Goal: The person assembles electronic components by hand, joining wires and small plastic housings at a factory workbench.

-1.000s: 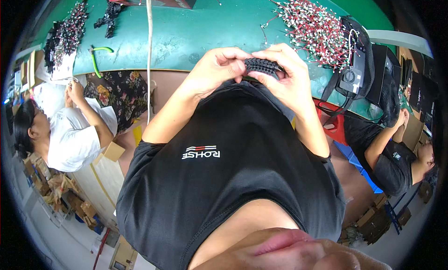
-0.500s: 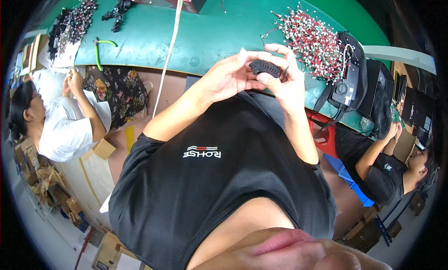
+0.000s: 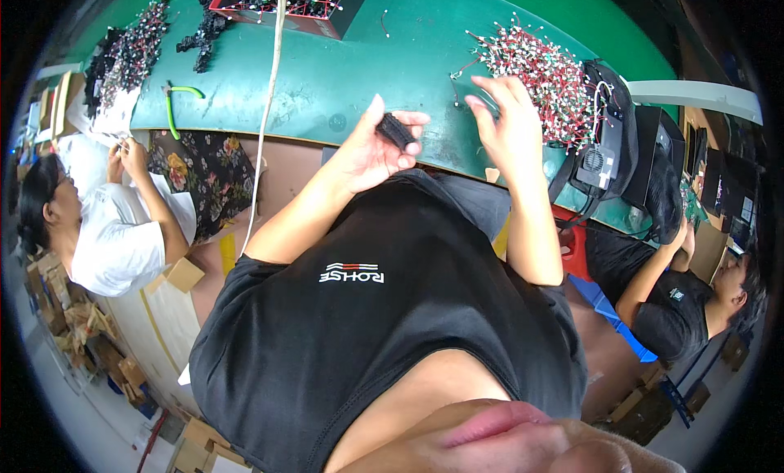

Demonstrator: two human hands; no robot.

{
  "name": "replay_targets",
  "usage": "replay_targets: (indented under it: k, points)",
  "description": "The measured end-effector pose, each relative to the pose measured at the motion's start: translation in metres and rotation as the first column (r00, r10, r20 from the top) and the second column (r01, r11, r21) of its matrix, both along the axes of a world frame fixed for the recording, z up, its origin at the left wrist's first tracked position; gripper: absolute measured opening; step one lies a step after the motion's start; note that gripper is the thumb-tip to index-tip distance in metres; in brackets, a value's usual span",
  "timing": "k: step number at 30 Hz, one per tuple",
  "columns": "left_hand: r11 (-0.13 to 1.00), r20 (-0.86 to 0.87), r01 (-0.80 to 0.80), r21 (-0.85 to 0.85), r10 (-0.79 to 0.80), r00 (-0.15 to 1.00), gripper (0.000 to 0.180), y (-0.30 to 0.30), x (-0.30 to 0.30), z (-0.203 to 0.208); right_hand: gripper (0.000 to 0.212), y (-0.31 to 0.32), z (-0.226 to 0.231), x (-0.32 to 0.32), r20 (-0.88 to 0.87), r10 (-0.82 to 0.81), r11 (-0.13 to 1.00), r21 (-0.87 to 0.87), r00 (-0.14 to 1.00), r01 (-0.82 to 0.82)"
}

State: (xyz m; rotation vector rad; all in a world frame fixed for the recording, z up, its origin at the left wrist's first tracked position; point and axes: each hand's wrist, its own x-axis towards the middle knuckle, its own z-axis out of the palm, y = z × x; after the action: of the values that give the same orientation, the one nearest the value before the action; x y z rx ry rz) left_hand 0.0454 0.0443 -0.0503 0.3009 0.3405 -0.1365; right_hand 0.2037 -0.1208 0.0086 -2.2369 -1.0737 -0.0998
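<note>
A small black ribbed block (image 3: 396, 131) rests across the fingers of my left hand (image 3: 363, 156), which is curled around it with the palm turned up, just past the table's near edge. Its exact kind does not show. My right hand (image 3: 510, 130) is raised over the green table (image 3: 392, 73), its thumb and fingers spread with nothing between them. Closest to that hand lies a heap of short red and black wires with white connectors (image 3: 535, 81).
A red-rimmed box (image 3: 286, 17) of similar wires stands at the far edge, beside black ribbed pieces (image 3: 202, 38). Green-handled pliers (image 3: 171, 109) lie left. A pale cord (image 3: 269, 105) hangs across the view. Black bags (image 3: 625, 138) sit right. People work on both sides.
My hands have separated. The right one let go of the black block and moved slightly right, fingers opening; the left one carried the block left and lower.
</note>
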Motion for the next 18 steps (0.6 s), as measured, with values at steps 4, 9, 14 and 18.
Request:
replay_targets:
  k: [4, 9, 14, 18]
  points:
    - [0.999, 0.057, -0.043, 0.030, 0.041, 0.998, 0.061, 0.017, -0.006, 0.004, 0.020, 0.026, -0.006, 0.011, 0.066, 0.016, 0.985, -0.172, 0.998, -0.004]
    - [0.981, 0.100, -0.031, 0.190, 0.012, 0.995, 0.060, 0.032, -0.019, 0.002, 0.013, 0.035, -0.027, 0.021, 0.099, 0.064, 0.939, -0.343, 0.993, -0.026]
    - [0.889, -0.033, 0.049, 0.456, -0.038, 0.999, 0.065, 0.028, -0.018, 0.022, 0.009, 0.027, -0.017, 0.019, -0.128, 0.010, 0.998, -0.054, 0.992, -0.017]
    - [0.952, -0.003, 0.052, 0.303, -0.053, 0.999, 0.062, 0.023, -0.008, 0.024, 0.012, 0.020, -0.006, 0.019, -0.514, -0.058, 0.994, 0.050, 0.856, 0.097]
